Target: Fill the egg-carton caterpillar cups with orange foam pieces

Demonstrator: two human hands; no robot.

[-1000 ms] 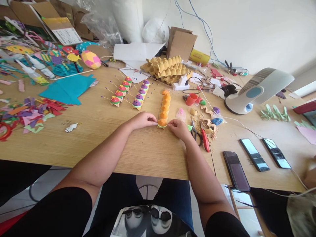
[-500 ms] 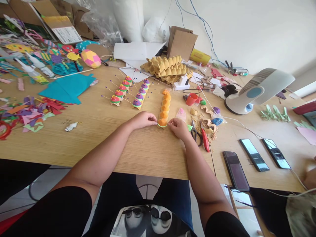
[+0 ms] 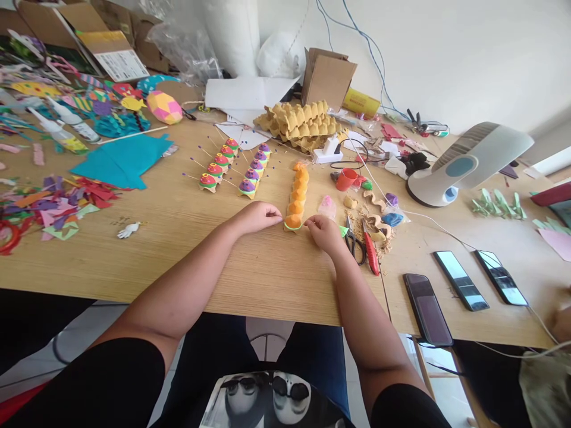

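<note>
An orange strip of egg-carton cups (image 3: 298, 193) lies lengthwise on the wooden table, with a light green band round its nearest cup. My left hand (image 3: 261, 217) is just left of that cup, its fingers closed together; whether they pinch anything is too small to tell. On the cup's right side is my right hand (image 3: 322, 230), fingers curled in a pinch, contents not discernible. Further left stand a red-topped strip (image 3: 218, 164) and a purple-topped strip (image 3: 254, 169), both with blue-tipped sticks poking out.
Scissors (image 3: 355, 241) and a red-handled cutter (image 3: 371, 248) lie right of my right hand. A red cup (image 3: 347, 179), yellow egg cartons (image 3: 301, 125), phones (image 3: 427, 309), a fan (image 3: 468, 163) and paper scraps (image 3: 57, 205) surround the work area.
My left hand has shifted slightly left, away from the nearest orange cup. My right hand has moved very slightly right.
</note>
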